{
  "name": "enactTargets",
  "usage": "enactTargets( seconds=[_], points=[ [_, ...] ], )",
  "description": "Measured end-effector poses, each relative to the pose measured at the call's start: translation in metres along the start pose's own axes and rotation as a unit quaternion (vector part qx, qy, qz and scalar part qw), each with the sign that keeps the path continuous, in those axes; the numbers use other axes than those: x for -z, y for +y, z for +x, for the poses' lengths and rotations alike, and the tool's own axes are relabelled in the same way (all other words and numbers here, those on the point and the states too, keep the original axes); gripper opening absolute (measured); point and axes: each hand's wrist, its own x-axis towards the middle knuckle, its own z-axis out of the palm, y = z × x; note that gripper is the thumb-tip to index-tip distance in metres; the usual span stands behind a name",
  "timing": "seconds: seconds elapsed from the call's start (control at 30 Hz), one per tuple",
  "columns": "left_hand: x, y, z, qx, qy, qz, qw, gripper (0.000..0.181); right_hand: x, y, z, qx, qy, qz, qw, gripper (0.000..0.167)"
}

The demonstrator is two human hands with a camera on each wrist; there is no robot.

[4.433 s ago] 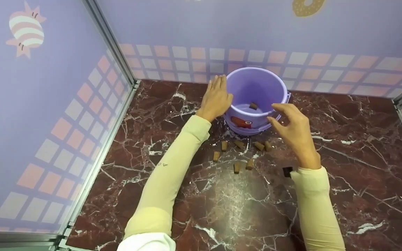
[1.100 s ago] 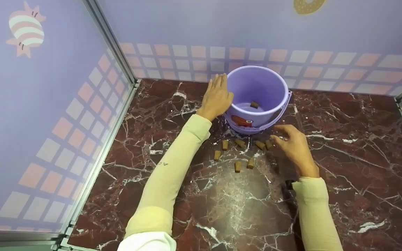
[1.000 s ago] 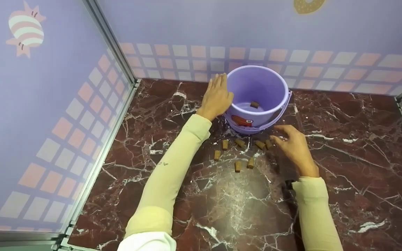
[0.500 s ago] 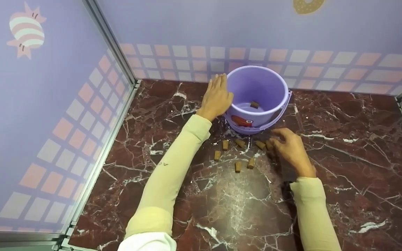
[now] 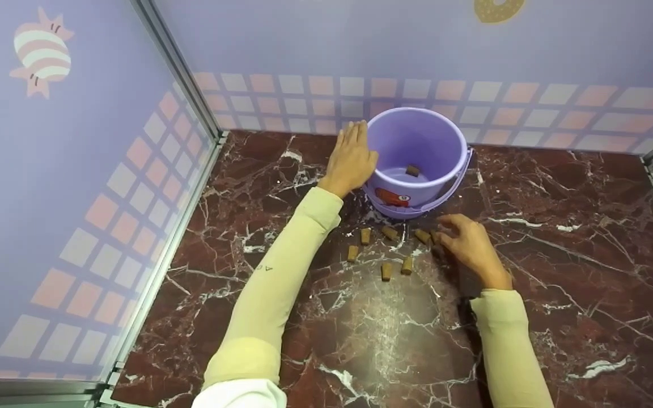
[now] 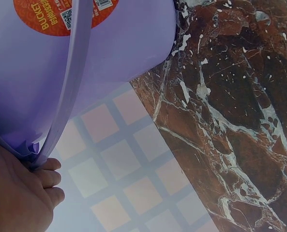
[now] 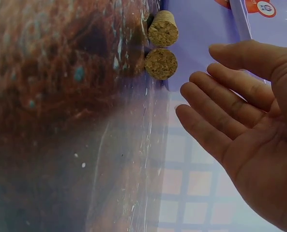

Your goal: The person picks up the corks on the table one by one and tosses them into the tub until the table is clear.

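Note:
The purple bucket [image 5: 400,201] stands upright near the back wall, with one brown cork [image 5: 412,170] on its bottom. My left hand [image 5: 349,161] rests at its left rim, fingers extended; in the left wrist view that hand [image 6: 20,195] touches the bucket [image 6: 32,72] near the handle joint. Several corks lie in front, including one [image 5: 422,236] beside another at my right fingertips. My right hand [image 5: 471,246] is low, thumb and fingers apart. In the right wrist view this hand [image 7: 245,111] holds nothing, beside two corks [image 7: 161,63]; contact cannot be told.
Purple panels with pink and white squares form the back wall [image 5: 304,45] and left wall [image 5: 100,141]. A metal frame edge [image 5: 162,232] runs along the left of the dark red marbled surface [image 5: 587,255]. The bucket's handle [image 5: 457,187] hangs down at its front right.
My right hand has come down from beside the bucket's rim and moved slightly left, to the rightmost cork. The bucket's handle hangs lower on the right than at first. My left hand has stayed in place.

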Motion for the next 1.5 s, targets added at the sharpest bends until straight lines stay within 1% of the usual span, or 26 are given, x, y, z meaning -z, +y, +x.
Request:
enactTargets(
  seconds=[0.17, 0.37, 0.8, 0.93, 1.27, 1.5],
  points=[
    [-0.0003, -0.0003, -0.0001, 0.001, -0.002, 0.009, 1.0000, 0.071, -0.0010, 0.0017, -0.0002, -0.014, -0.019, 0.015, 0.9996, 0.035],
    [0.0001, -0.0006, -0.0002, 0.004, -0.003, 0.017, 0.9998, 0.071, -0.0021, 0.0037, -0.0002, -0.024, -0.038, 0.014, 0.9989, 0.037],
    [-0.0004, -0.0005, -0.0015, 0.005, -0.007, 0.010, 0.9999, 0.071, -0.0057, 0.0037, 0.0022, -0.013, -0.045, 0.007, 0.9989, 0.036],
    [0.0003, -0.0003, -0.0022, 0.005, -0.008, 0.005, 0.9999, 0.071, -0.0059, 0.0048, 0.0036, -0.019, -0.055, 0.000, 0.9983, 0.035],
    [0.0009, 0.0004, -0.0011, 0.006, -0.009, 0.010, 0.9999, 0.071, -0.0078, 0.0077, 0.0062, -0.017, -0.062, -0.006, 0.9979, 0.033],
    [0.0009, 0.0005, 0.0000, 0.003, -0.006, 0.010, 0.9999, 0.071, -0.0087, 0.0089, 0.0085, -0.011, -0.068, -0.017, 0.9975, 0.035]
  ],
)
